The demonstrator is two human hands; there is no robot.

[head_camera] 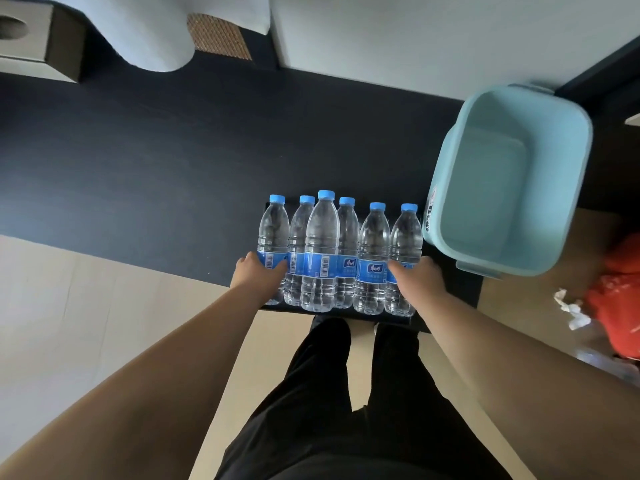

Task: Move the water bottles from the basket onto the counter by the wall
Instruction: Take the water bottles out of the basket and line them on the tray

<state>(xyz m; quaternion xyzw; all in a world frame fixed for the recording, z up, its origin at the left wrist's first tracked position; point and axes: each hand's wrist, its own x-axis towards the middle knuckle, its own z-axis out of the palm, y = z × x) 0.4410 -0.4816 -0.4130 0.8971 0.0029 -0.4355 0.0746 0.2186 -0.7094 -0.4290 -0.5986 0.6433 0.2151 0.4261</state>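
Head view. We see six water bottles [320, 244] standing upright in a close cluster on a black flat board [363, 317] at the near edge of the dark bench [156, 150]. All six have blue caps and blue labels. One bottle stands slightly forward of the others, and the bottles touch or nearly touch their neighbours.

The left grip [258, 277] is closed around the leftmost bottle [273, 237] at label height, with the thumb on its outer side and the fingers [278, 268] curled across the label. The right grip [419, 278] is closed in the same way around the rightmost bottle [406, 233], with its fingertips on the label. Both bottles stand on the board.

The light blue plastic basket [585, 150] sits just beside the cluster on the right, near the rightmost bottle, with its open interior facing the camera. We see no bottles inside it. The white wall [415, 46] runs along the far side of the bench, well apart from the bottles.

A cardboard tissue box [31, 39] rests at the far left of the bench. A red bag [620, 299] lies on the floor [69, 306] to the right. The person's black trousers [346, 410] fill the lower centre.
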